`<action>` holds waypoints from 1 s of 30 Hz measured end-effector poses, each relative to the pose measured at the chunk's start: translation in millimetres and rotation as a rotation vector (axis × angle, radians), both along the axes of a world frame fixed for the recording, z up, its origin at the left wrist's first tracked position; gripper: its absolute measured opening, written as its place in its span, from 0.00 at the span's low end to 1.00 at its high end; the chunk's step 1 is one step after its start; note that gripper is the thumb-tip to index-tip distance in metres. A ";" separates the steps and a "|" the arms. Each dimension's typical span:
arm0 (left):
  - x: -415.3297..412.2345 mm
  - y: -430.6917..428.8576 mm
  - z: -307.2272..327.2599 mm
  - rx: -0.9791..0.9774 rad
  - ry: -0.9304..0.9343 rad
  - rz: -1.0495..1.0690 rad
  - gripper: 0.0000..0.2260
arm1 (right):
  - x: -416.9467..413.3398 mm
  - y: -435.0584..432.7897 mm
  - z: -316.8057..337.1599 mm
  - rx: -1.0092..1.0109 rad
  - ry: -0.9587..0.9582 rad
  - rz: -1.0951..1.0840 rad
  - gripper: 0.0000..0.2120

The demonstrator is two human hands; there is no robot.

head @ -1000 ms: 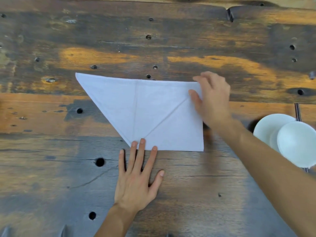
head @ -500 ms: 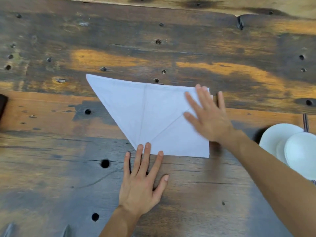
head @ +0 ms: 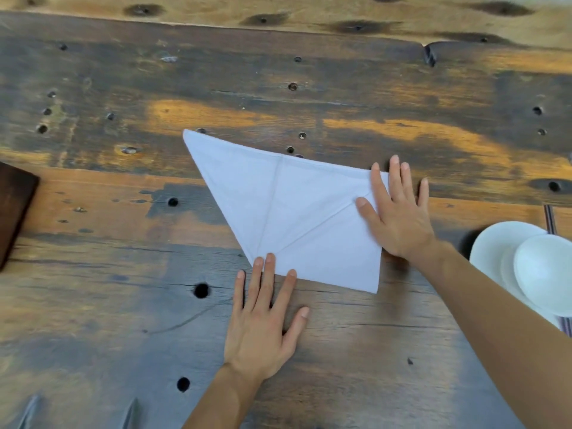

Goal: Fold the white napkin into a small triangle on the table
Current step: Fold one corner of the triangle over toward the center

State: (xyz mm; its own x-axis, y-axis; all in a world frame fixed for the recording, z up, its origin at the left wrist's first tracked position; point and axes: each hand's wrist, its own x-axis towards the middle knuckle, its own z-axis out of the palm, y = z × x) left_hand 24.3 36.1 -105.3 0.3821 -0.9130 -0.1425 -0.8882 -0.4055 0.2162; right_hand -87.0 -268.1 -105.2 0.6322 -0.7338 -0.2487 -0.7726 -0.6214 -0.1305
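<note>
Head view shows the napkin (head: 294, 212) flat on the counter (head: 123, 305), left hand (head: 263, 323) spread pinning its near tip, right hand (head: 399, 215) spread flat on the folded flap; firm, even smoothing along the crease should sharpen it.

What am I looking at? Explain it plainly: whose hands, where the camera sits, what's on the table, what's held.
There is no machine: these are a person's two bare hands, filmed by a head-worn camera looking down. On the wooden table lies a white napkin, partly folded, creases showing. The left hand lies flat, fingers touching the napkin's near edge. The right hand presses flat on its right corner. Neither grips anything. White dishes sit at the right, a dark block at the left.
</note>
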 end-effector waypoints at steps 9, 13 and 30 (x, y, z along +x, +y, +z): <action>51.1 -3.9 18.4 0.112 -0.035 0.237 0.30 | -88.9 143.0 -5.8 -0.143 -0.073 0.080 0.41; 71.6 -3.0 25.1 -0.009 -0.158 0.117 0.30 | -112.2 204.1 1.0 -0.103 -0.104 0.262 0.38; 63.9 8.7 19.9 0.073 0.066 -0.109 0.44 | -133.2 228.6 19.0 -0.054 -0.238 0.379 0.33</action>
